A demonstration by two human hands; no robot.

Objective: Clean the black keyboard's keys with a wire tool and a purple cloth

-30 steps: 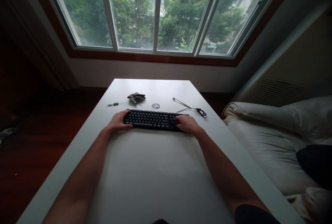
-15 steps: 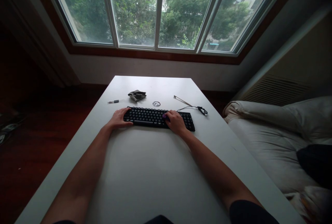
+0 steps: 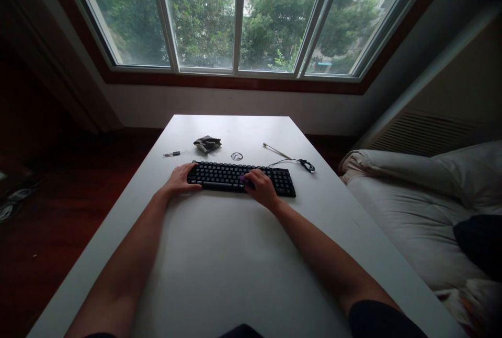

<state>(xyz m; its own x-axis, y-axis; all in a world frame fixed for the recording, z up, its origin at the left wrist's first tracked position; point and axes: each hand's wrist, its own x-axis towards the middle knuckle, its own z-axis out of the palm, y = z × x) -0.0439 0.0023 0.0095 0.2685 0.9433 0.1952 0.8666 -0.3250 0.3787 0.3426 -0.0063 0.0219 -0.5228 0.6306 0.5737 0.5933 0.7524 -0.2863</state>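
A black keyboard lies across the white table in front of me. My left hand grips its left end, thumb along the near edge and fingers at the far corner. Over the keys right of the middle, my right hand is closed round a small purple thing. Most of that purple thing is hidden by the fingers, so its kind does not show. It is held down at the keys. The keyboard's coiled cable rests beyond its right end.
Behind the keyboard lie a crumpled grey cloth, a small ring-shaped item and a thin rod. A slim pen-like tool is at the left. Right of the table stands a pale sofa.
My right hand has slid a little to the left over the keys with the purple thing. My left hand stays on the keyboard's left end.
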